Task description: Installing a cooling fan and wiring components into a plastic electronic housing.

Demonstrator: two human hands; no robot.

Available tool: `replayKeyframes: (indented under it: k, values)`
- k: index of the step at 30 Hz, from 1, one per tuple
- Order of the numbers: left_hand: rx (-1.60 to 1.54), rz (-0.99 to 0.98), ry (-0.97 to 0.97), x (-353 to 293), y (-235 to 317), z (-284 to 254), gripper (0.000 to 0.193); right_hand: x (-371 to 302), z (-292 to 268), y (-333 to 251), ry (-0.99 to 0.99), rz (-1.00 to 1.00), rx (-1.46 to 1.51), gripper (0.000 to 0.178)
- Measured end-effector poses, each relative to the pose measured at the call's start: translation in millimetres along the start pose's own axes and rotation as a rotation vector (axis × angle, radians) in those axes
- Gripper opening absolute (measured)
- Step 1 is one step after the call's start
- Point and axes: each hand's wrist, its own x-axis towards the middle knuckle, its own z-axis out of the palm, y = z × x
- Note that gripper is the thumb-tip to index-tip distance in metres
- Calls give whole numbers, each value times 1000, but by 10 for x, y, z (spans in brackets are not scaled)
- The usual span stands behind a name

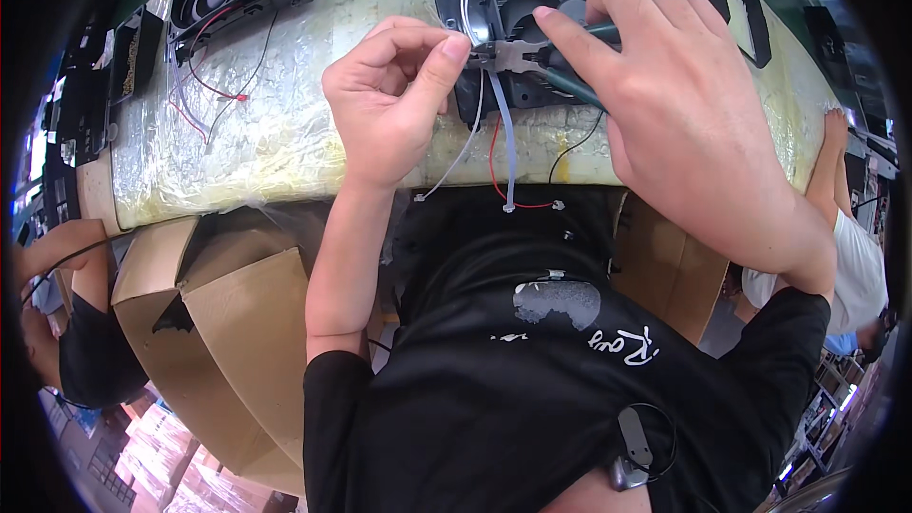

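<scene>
Viewed remotely, I have a black-framed fan (522,0), pale wires (507,133) trailing, on the film-wrapped bench (294,142); my right hand (684,85) grips green-handled pliers (518,57), my left hand (394,100) pinches the wires. Lower left: open cardboard box (249,332) (contents hidden).

The central fan (522,2) is finished in black. The plier handles (574,88) are coloured dark green. One wire (492,154) is coloured red.

Black short-sleeved shirt (532,399) — white script lettering (627,346), grey chest print (560,306).
</scene>
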Motion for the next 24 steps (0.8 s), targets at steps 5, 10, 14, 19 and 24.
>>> replayKeyframes:
  k: [5, 10, 14, 19, 24]
  values:
    - [-5, -22, 15, -43, 5, -7, 6, -33, 118, 14, -70, -13, -17, 51]
    - [-90, -181, 109, 20, 33, -23, 10, -66, 248, 10, 4, 11, -58, 50]
    - [-26, -33, 319, -70, 240, -294, 14, -166, 271, 86, 59, 44, 172, 51]
    - [615, 538, 397, -1029, 75, -991, 9, -1050, 716, 888, 293, 656, 318, 39]
    - [1189, 168, 181, -1654, -644, -1385, 9, -1292, 1077, 974, 354, 650, 283, 50]
